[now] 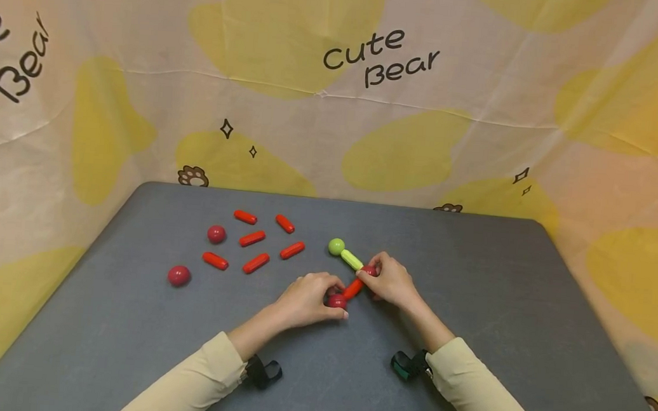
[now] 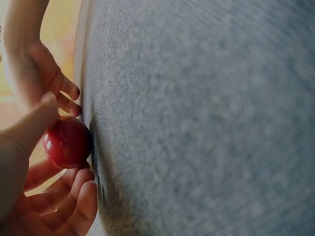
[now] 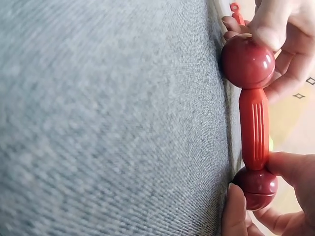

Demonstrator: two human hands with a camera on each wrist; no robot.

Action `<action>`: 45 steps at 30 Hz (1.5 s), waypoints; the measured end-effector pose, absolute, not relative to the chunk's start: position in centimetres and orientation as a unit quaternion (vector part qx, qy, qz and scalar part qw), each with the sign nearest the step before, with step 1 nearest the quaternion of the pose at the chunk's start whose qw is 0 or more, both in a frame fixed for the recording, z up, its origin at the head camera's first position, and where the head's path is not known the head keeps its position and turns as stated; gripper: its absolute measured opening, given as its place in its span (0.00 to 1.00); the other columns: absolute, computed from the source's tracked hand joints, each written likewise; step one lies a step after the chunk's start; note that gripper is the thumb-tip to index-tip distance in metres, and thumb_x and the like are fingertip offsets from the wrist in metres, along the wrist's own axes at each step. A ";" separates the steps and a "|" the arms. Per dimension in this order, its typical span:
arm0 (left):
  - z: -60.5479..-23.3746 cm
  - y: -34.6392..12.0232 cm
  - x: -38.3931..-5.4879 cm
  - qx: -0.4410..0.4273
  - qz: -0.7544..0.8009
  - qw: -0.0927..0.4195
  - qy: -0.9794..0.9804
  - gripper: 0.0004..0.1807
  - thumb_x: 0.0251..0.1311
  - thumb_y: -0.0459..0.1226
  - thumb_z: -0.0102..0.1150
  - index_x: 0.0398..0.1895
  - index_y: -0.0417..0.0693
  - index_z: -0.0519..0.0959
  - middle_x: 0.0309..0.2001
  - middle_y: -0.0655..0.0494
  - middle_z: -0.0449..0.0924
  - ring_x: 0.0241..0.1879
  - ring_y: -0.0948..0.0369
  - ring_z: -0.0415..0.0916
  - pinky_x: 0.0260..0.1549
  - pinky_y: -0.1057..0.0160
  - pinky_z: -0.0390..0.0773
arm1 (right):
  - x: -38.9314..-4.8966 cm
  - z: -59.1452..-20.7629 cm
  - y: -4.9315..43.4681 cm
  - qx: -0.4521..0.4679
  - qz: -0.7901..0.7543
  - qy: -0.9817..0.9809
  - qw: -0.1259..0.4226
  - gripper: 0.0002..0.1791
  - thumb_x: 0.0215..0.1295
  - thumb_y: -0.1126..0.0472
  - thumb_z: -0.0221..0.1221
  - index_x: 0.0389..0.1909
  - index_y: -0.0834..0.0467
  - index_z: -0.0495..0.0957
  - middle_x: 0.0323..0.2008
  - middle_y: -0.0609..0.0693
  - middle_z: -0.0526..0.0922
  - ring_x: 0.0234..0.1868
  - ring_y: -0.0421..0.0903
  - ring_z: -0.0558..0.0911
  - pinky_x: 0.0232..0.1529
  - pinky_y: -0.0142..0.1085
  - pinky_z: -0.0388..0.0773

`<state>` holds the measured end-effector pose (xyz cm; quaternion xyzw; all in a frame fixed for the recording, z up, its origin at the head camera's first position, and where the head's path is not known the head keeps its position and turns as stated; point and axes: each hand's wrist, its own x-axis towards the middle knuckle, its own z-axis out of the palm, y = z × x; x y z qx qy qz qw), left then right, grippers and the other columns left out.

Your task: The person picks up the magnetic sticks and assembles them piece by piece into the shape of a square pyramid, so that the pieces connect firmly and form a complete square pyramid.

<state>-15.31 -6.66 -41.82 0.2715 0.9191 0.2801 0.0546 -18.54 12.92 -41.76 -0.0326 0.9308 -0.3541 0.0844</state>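
My left hand (image 1: 306, 299) holds a dark red ball (image 1: 337, 302) between thumb and fingers, close over the grey table. My right hand (image 1: 393, 282) pinches a second dark red ball (image 3: 255, 189) a little farther back. A ribbed red rod (image 3: 254, 129) spans the two balls, its ends meeting both. From the right-hand ball a light green rod (image 1: 351, 260) runs away to the back left, with a green ball (image 1: 336, 247) at its far end. In the left wrist view the left thumb and fingers surround the glossy ball (image 2: 68, 142).
On the left of the grey table (image 1: 91, 335) lie several loose red rods (image 1: 256, 263). Two loose red balls, one farther back (image 1: 216, 234) and one nearer (image 1: 178, 276), sit beside them. A patterned cloth (image 1: 294, 50) hangs behind the table and along its sides.
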 end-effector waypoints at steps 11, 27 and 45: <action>-42.0 -7.8 -15.5 0.284 0.271 0.038 0.919 0.19 0.45 0.45 0.69 0.42 0.50 0.81 0.32 0.60 0.76 0.28 0.65 0.69 0.25 0.69 0.68 | -18.5 -41.4 13.3 -0.055 -0.304 0.946 0.095 0.18 0.56 0.47 0.61 0.35 0.58 0.73 0.24 0.48 0.72 0.20 0.42 0.70 0.21 0.32 0.63; -41.4 -9.2 -15.8 0.302 0.267 0.074 0.912 0.15 0.48 0.39 0.66 0.43 0.54 0.81 0.35 0.61 0.75 0.32 0.64 0.70 0.29 0.65 0.70 | -19.0 -41.8 12.2 -0.035 -0.300 0.950 0.078 0.21 0.57 0.48 0.60 0.42 0.62 0.76 0.26 0.48 0.77 0.24 0.41 0.74 0.24 0.32 0.66; -41.5 -9.7 -15.1 0.297 0.266 0.069 0.915 0.15 0.49 0.39 0.66 0.44 0.54 0.81 0.36 0.61 0.74 0.33 0.64 0.70 0.30 0.64 0.69 | -17.8 -42.0 11.9 -0.026 -0.301 0.951 0.065 0.21 0.56 0.51 0.62 0.41 0.64 0.75 0.24 0.49 0.77 0.22 0.41 0.74 0.22 0.32 0.66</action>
